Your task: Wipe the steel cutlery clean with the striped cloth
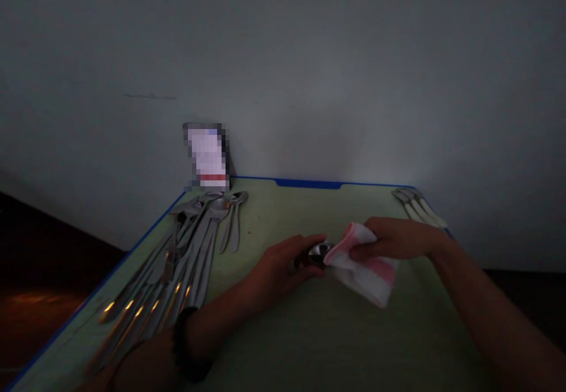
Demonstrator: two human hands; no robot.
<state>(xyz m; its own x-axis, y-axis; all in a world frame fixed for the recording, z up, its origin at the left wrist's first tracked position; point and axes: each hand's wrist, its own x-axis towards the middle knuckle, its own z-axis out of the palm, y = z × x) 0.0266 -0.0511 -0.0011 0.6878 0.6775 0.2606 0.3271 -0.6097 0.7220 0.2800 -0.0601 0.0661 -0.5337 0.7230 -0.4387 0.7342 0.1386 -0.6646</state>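
Note:
Near the middle of the table, my left hand (285, 265) is curled around a shiny metal spoon (319, 253). Only its rounded, reflective end shows; fingers and cloth hide the rest. A white and pink cloth (362, 268) is bunched in my right hand (393, 239), its left edge touching the spoon. To the left of my left hand lies a loose pile of spoons, forks and other long-handled cutlery (177, 268). Two small spoons (234, 221) rest side by side just right of that pile.
A blurred-out phone (207, 156) leans on the grey wall (336, 73) at the back left. Several forks (415, 206) lie together at the back right corner. The pale green tabletop (283, 345) has a blue rim (308, 184) against the wall.

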